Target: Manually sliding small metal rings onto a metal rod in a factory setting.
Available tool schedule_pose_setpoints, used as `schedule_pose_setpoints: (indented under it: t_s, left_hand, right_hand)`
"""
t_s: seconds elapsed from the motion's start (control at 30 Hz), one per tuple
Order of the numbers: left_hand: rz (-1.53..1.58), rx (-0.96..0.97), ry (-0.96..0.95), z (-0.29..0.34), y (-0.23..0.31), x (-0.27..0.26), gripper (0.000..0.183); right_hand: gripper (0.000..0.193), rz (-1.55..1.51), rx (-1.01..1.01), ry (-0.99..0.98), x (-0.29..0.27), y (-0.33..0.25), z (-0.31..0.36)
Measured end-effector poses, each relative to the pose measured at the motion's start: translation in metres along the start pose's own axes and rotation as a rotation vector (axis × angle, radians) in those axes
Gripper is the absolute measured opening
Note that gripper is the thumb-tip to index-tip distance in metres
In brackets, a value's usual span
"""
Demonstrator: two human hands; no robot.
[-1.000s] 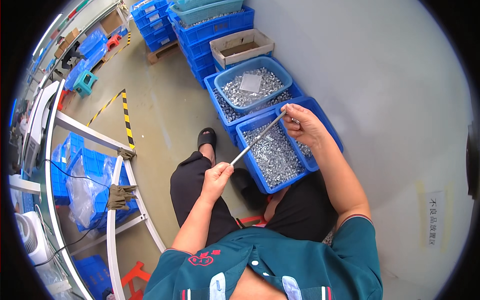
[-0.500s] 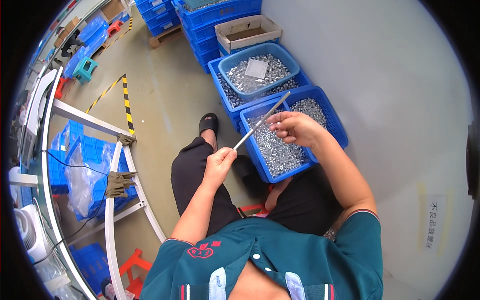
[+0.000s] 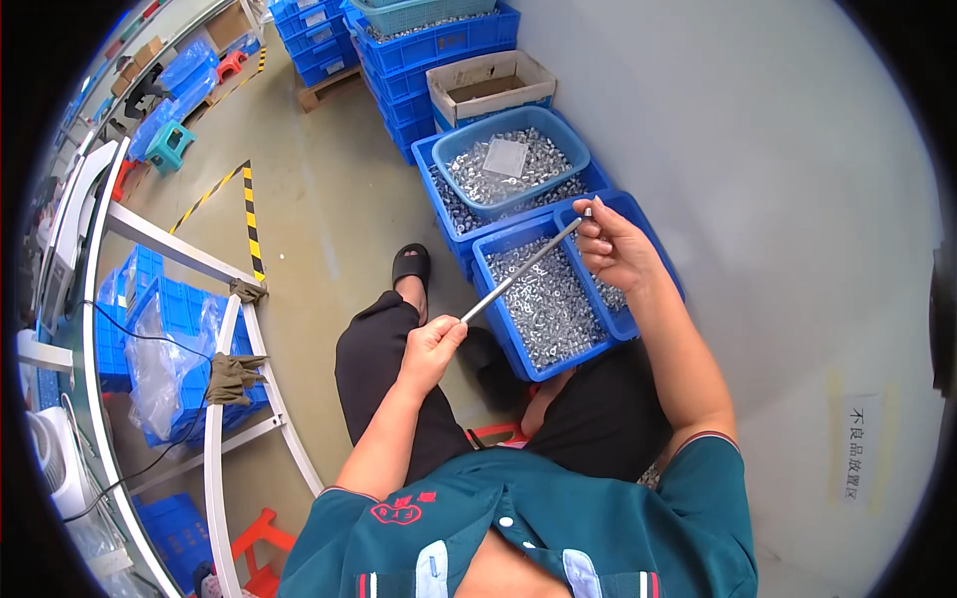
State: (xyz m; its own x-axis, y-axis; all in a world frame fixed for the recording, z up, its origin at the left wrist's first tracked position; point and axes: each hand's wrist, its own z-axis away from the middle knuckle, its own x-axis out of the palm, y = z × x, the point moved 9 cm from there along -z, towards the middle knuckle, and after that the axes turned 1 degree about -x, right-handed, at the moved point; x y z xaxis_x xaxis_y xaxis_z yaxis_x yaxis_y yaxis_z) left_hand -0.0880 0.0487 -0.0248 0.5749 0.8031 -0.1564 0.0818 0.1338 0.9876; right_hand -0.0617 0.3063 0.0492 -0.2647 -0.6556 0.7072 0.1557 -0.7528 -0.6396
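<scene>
My left hand (image 3: pixel 431 354) is closed round the near end of a thin straight metal rod (image 3: pixel 518 272), which slants up and to the right. At the rod's far tip my right hand (image 3: pixel 623 257) pinches a small shiny metal piece (image 3: pixel 588 212) between thumb and finger. The piece sits right by the tip; whether it touches is too small to tell. Below the rod stands a blue bin (image 3: pixel 490 299) full of small silvery metal parts (image 3: pixel 548 314). Another blue bin (image 3: pixel 670 261) with similar parts lies partly behind my right hand.
Beyond the bins, a light blue basket (image 3: pixel 580 149) of metal parts carries a clear flat lid. A white carton (image 3: pixel 543 78) and stacked blue crates (image 3: pixel 399 95) stand behind it. On the right is a pale wall (image 3: pixel 778 249). A white-framed bench (image 3: pixel 214 468) stands on the left.
My right hand has moved right, from beside the rod to its far tip, and a small metal piece now shows in its fingers. The rod slants a little lower.
</scene>
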Motion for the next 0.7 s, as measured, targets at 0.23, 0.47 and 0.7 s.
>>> schedule_pose_setpoints:
  t_s: [0.23, 0.47, 0.7]
  left_hand:
    - [0.007, -0.002, 0.000, 0.000, -0.003, 0.000, 0.017]
    - [0.017, 0.025, -0.009, -0.002, 0.002, 0.002, 0.018]
    - [0.145, -0.052, -0.007, -0.005, -0.001, 0.002, 0.020]
  right_hand:
    - [0.020, -0.089, 0.024, -0.021, 0.008, 0.010, -0.002]
    - [0.032, 0.150, 0.116, -0.106, 0.016, 0.011, 0.001]
    - [0.042, 0.118, 0.225, -0.051, 0.024, 0.032, 0.005]
